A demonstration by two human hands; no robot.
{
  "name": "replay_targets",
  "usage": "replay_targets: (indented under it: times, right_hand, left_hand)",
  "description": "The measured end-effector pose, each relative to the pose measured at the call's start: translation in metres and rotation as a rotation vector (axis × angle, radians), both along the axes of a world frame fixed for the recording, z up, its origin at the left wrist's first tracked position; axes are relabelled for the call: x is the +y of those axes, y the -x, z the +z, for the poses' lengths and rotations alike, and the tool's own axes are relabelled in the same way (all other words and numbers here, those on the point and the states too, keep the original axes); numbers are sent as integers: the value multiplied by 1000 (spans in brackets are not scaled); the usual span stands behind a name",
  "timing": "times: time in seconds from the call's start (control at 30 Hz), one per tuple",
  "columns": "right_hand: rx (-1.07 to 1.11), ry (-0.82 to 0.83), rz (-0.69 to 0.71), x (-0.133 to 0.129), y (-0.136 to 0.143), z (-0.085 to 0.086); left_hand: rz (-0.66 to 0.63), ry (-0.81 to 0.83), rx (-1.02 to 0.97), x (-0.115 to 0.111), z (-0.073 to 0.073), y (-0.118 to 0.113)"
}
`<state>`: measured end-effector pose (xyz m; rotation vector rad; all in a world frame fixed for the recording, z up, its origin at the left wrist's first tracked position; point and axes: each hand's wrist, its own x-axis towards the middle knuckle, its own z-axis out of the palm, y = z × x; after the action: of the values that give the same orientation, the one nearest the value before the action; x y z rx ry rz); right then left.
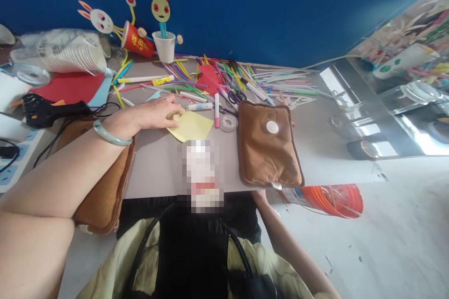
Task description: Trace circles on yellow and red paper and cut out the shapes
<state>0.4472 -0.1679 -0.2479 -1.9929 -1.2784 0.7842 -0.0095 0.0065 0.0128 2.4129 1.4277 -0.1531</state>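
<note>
My left hand (157, 114), with a pale green bangle on its wrist, grips the left edge of a yellow sheet of paper (192, 126) between thumb and fingers. The sheet lies on or just above the table, slightly tilted. Just beyond it are a white marker (199, 106), a pink-capped marker (216, 111) and a roll of clear tape (228, 123). My right hand (259, 197) is low by the table's front edge, below a brown fabric pouch (268, 149); its fingers are hidden. A blurred, pixelated patch covers the area in front of my chest.
Coloured pipe cleaners, markers and scissors (236, 96) spread along the back. A red cup figure (138, 39) and a white cup figure (164, 47) stand there. To the left are a black glue gun (52, 110) and stacked paper cups (73, 53). An orange bucket (331, 200) lies at right.
</note>
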Motion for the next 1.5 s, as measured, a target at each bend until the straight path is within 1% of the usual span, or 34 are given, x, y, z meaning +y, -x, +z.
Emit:
replay_targets:
  times: [0.1, 0.17, 0.37, 0.6, 0.77, 0.83, 1.0, 1.07, 1.23, 1.4, 1.5]
  right_hand:
    - [-21, 56, -11, -13, -4, 3]
    - [-29, 75, -17, -17, -5, 1]
    - [-32, 66, -43, -3, -8, -10]
    - [-28, 112, -29, -18, -16, -12]
    - [-12, 88, -45, -3, -14, -19]
    - [-7, 88, -36, -3, -14, -17]
    - [-44, 117, -21, -17, -15, -10]
    - [-61, 117, -31, -15, -13, -11]
    - [-55, 85, -39, 1, -11, -17]
    - [-62, 140, -15, -11, -17, -8]
    - [-72, 134, -13, -10, -16, -7]
  left_hand:
    - [-5, -1, -1, 1, -1, 1]
    - [-8, -1, -5, 1, -1, 1]
    - [8, 20, 12, 1, 0, 1]
    - [-8, 18, 7, 1, 1, 1]
    - [0, 22, 19, 0, 4, 0]
    - [-7, 21, 11, 0, 3, 0]
    - [-15, 18, -19, 2, -1, 2]
    - [-14, 17, -13, 3, -2, 2]
    - [-14, 10, -11, 2, -1, 2]
    - [-24, 15, -8, 1, 3, 0]
    - [-17, 12, 3, 1, 4, 0]
